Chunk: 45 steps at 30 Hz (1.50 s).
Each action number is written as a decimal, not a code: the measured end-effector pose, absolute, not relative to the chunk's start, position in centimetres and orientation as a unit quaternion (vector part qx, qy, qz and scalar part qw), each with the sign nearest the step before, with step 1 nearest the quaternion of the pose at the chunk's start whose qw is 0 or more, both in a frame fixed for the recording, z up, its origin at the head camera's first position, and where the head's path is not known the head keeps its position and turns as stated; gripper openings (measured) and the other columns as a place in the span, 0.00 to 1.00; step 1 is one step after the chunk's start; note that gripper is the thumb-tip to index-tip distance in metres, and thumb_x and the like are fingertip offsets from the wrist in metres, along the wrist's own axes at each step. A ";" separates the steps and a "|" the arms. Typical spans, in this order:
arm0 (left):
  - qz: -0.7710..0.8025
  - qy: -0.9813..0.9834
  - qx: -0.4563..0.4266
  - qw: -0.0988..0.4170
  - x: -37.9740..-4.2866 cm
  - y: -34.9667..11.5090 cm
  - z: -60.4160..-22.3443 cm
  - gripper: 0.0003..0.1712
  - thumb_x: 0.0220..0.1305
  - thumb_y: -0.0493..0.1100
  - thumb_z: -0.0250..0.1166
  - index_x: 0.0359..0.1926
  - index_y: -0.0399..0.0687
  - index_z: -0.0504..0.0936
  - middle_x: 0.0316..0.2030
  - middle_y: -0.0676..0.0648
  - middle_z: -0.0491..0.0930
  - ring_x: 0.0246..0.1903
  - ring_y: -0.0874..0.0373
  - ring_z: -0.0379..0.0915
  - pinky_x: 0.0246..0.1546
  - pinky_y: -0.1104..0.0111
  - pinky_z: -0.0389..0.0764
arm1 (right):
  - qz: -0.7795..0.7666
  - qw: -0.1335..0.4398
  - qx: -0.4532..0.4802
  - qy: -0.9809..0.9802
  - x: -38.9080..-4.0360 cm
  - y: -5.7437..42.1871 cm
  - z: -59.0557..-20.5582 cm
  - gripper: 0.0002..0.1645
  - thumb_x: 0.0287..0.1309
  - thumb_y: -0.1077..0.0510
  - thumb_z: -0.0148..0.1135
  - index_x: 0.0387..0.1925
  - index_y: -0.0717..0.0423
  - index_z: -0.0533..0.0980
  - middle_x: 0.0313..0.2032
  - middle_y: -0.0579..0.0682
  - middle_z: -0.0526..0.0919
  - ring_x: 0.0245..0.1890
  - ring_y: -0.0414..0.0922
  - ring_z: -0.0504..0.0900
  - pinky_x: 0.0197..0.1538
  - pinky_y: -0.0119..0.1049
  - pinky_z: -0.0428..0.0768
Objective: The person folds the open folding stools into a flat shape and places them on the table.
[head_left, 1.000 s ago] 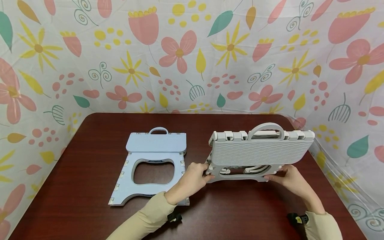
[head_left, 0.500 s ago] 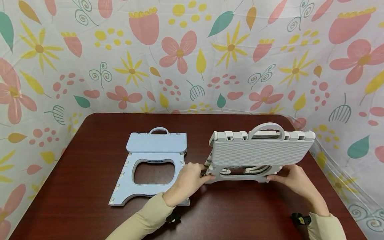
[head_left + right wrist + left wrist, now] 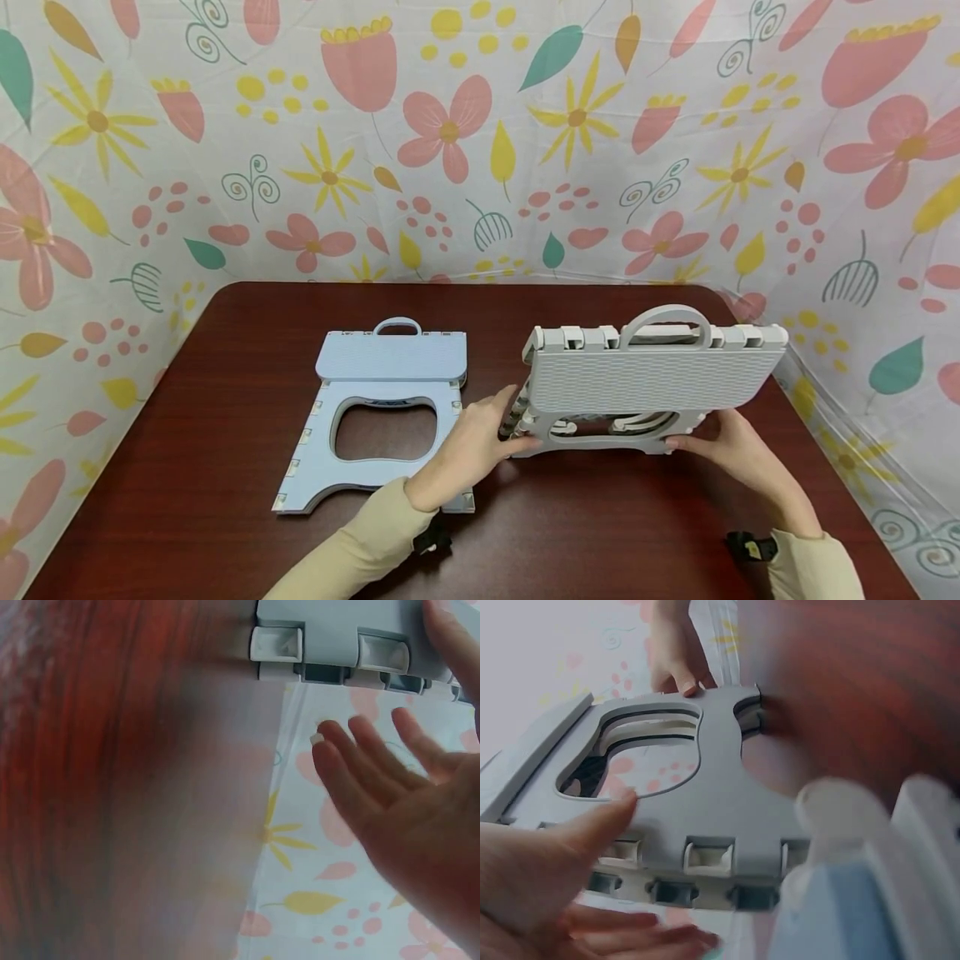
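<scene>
A grey folding step stool stands folded on its feet at the right of the table, its handle up and its textured top hanging at the front. My left hand is at its lower left edge. The thumb touches the front panel, while the left wrist view shows the other fingers extended and apart from the hinged edge. At the lower right edge, my right hand rests its thumb on the panel. In the right wrist view, the fingers of the right hand are spread loosely, away from the stool.
A light blue folding step stool lies flat and folded at the left, close by my left forearm. Both stools are on a dark red-brown table. A flower-printed curtain hangs behind and along the sides.
My left fingers have straightened and come away from the stool's left edge, with the thumb still on it. The right hand shifted slightly rightward. Both stools stay put.
</scene>
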State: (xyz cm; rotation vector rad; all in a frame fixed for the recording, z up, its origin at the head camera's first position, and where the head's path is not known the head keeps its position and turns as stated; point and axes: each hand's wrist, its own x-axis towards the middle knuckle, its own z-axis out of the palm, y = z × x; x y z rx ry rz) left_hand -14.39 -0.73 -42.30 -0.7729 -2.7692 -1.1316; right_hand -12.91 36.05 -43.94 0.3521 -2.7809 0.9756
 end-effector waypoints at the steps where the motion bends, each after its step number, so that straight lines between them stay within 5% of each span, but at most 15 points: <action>1: -0.392 -0.882 -0.262 0.011 -14.5 -0.7 -42.4 0.40 0.54 0.53 0.73 0.64 0.42 0.69 0.50 0.45 0.83 0.49 0.54 0.81 0.47 0.64 0.80 | 0.337 0.083 0.126 -0.929 -12.9 36.0 -44.1 0.38 0.43 0.59 0.78 0.56 0.55 0.68 0.42 0.27 0.72 0.42 0.22 0.69 0.45 0.18 0.64; 8: -0.448 -0.846 -0.287 -0.035 -14.7 -0.4 -42.9 0.42 0.60 0.46 0.69 0.70 0.43 0.59 0.57 0.44 0.78 0.54 0.54 0.78 0.50 0.64 0.79 | 0.364 0.045 0.150 -0.918 -13.0 35.9 -44.5 0.36 0.48 0.60 0.75 0.57 0.57 0.68 0.46 0.26 0.74 0.46 0.20 0.70 0.49 0.13 0.60; 17: -0.449 -0.851 -0.270 -0.041 -14.8 -0.3 -43.1 0.36 0.59 0.42 0.70 0.65 0.41 0.64 0.55 0.44 0.79 0.53 0.54 0.78 0.50 0.64 0.79 | 0.393 0.027 0.182 -0.901 -13.2 35.4 -44.4 0.27 0.49 0.67 0.72 0.50 0.59 0.70 0.33 0.39 0.83 0.30 0.32 0.80 0.38 0.22 0.72; 30: -0.445 -0.854 -0.264 -0.041 -14.8 -0.2 -43.0 0.31 0.59 0.43 0.70 0.60 0.41 0.69 0.51 0.44 0.82 0.49 0.54 0.80 0.45 0.68 0.80 | 0.386 0.024 0.162 -0.908 -13.2 35.4 -44.4 0.26 0.50 0.64 0.72 0.50 0.58 0.70 0.33 0.39 0.82 0.31 0.31 0.79 0.40 0.21 0.71; 38: -0.441 -0.858 -0.262 -0.034 -14.7 -0.3 -43.0 0.29 0.58 0.43 0.71 0.59 0.42 0.71 0.49 0.45 0.83 0.47 0.55 0.81 0.43 0.69 0.79 | 0.391 0.025 0.173 -0.903 -13.2 35.4 -44.6 0.19 0.51 0.64 0.72 0.44 0.58 0.73 0.28 0.50 0.84 0.28 0.32 0.80 0.37 0.23 0.73; 45: -0.439 -0.860 -0.258 -0.029 -14.8 -0.2 -43.1 0.27 0.57 0.44 0.72 0.56 0.42 0.74 0.46 0.46 0.84 0.45 0.56 0.82 0.42 0.70 0.79 | 0.376 0.038 0.157 -0.913 -13.4 35.5 -44.7 0.23 0.50 0.63 0.73 0.46 0.55 0.72 0.32 0.40 0.82 0.32 0.30 0.79 0.40 0.21 0.72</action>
